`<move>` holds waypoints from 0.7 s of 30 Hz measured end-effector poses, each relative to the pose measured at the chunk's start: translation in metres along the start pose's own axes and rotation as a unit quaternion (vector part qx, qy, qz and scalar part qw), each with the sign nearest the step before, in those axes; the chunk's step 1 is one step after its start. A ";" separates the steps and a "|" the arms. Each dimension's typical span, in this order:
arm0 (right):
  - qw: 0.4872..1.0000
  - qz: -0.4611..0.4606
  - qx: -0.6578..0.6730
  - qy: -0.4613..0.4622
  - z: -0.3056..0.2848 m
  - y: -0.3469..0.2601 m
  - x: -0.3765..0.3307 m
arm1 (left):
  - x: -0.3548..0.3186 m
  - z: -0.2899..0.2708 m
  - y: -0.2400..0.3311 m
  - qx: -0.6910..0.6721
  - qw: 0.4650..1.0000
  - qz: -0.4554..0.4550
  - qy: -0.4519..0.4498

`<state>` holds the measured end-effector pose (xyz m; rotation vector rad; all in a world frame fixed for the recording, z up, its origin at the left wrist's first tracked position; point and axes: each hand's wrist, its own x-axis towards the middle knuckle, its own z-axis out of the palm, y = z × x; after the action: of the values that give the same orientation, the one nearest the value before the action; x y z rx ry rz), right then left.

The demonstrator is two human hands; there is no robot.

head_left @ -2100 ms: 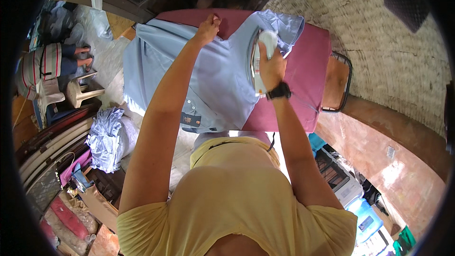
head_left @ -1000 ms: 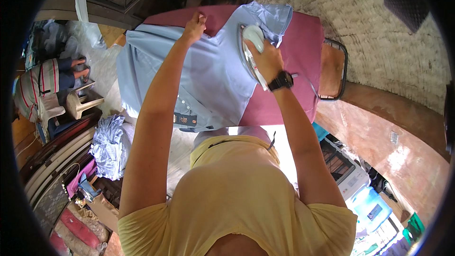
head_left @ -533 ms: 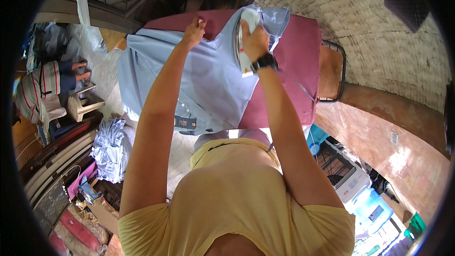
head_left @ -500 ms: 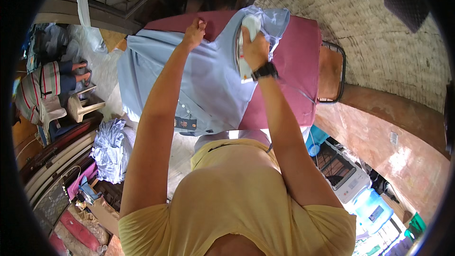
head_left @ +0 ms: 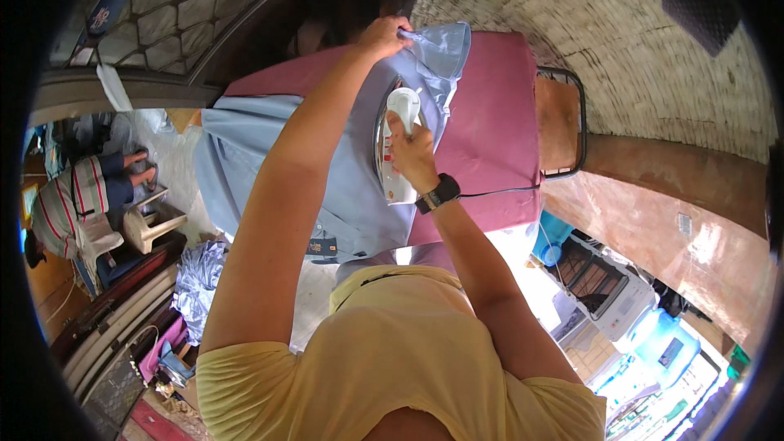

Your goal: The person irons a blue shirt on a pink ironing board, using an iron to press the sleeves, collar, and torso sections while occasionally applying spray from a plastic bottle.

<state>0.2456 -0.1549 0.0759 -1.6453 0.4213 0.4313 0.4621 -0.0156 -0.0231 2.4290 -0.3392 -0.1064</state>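
Note:
A light blue shirt [head_left: 253, 135] lies spread over a maroon-covered ironing board [head_left: 494, 114]. My right hand [head_left: 415, 155], with a dark watch on its wrist, is closed round the handle of a white clothes iron [head_left: 400, 189]. The iron rests on the shirt near its right edge, and its cord trails off to the right. At the board's far side, my left hand [head_left: 385, 37] pinches the shirt by a bunched end, probably the collar or a sleeve. Dark tags [head_left: 322, 247] show at the shirt's near edge, close to a button.
A metal grille [head_left: 163, 12] stands behind the board at the far left, and a woven wall [head_left: 506, 0] at the far right. Crumpled light blue cloth [head_left: 200, 282] is piled at lower left. Beyond it a person [head_left: 69, 196] sits near a beige stool [head_left: 151, 224].
My left hand has moved right and away from me and now grips the bunched end of the shirt. The iron in my right hand has slid nearer to me and slightly left.

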 end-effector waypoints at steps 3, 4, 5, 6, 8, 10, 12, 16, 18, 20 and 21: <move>0.993 -0.089 -0.014 0.070 0.003 0.033 0.015 | 0.007 -0.004 0.023 -0.138 0.988 -0.032 0.069; 0.990 -0.109 -0.031 0.089 0.006 0.039 0.028 | 0.006 -0.009 0.025 -0.157 0.984 -0.014 0.080; 0.984 -0.129 -0.050 0.109 0.008 0.033 0.039 | 0.006 -0.012 0.024 -0.209 0.975 -0.005 0.078; 0.984 -0.118 -0.058 0.118 0.008 0.027 0.052 | 0.006 -0.017 0.022 -0.260 0.963 0.004 0.077; 0.986 -0.108 -0.042 0.122 0.005 0.008 0.088 | 0.002 -0.028 0.030 -0.327 0.943 0.014 0.062; 0.988 -0.099 -0.019 0.118 0.002 0.001 0.110 | -0.009 -0.037 0.038 -0.353 0.929 0.058 0.092; 0.990 -0.077 -0.019 0.115 0.004 -0.007 0.111 | -0.025 -0.043 0.018 -0.312 0.937 0.058 0.144; 0.989 -0.125 -0.041 0.074 0.014 0.012 0.066 | -0.078 -0.046 -0.051 -0.206 0.970 -0.098 0.083; 0.985 -0.131 -0.064 0.088 0.012 0.009 0.071 | -0.105 -0.051 -0.032 -0.102 0.978 -0.180 0.009; 0.989 -0.119 -0.061 0.064 0.011 -0.008 0.091 | -0.125 -0.053 -0.024 -0.044 0.982 -0.171 -0.061; 0.987 -0.107 -0.092 0.071 0.010 -0.013 0.108 | -0.131 -0.051 -0.020 -0.016 0.982 -0.164 -0.098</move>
<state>0.3450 -0.1458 0.0309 -1.8866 0.3123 0.1958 0.3487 0.0665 0.0018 2.4280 -0.0200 -0.4942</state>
